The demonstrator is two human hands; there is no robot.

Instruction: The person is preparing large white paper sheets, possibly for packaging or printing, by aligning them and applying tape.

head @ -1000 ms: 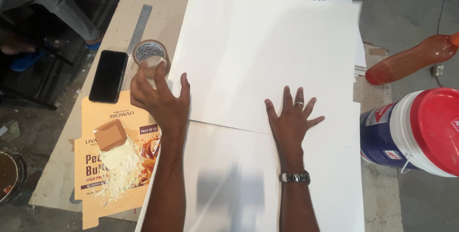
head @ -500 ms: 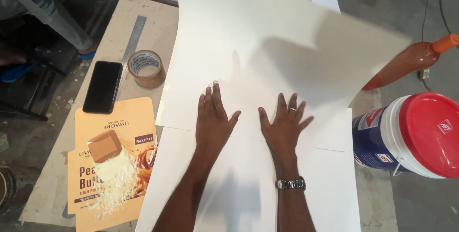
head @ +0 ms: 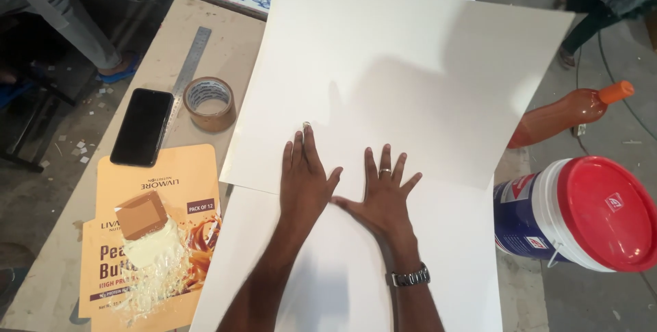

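The hands had slid together since the earlier frame, thumbs now touching. The big white sheet [head: 410, 79] lay flat on the table [head: 226, 51], overlapping a lower sheet [head: 452, 250]. Left hand [head: 303, 180] and right hand [head: 383, 198] pressed it, fingers spread, gripping nothing. Tape roll [head: 209, 103] sat just beside the sheet's left edge.

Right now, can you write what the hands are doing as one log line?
left hand: flat on upper white sheet | right hand: flat across sheet edge | thumbs touching | tape roll, phone to the left
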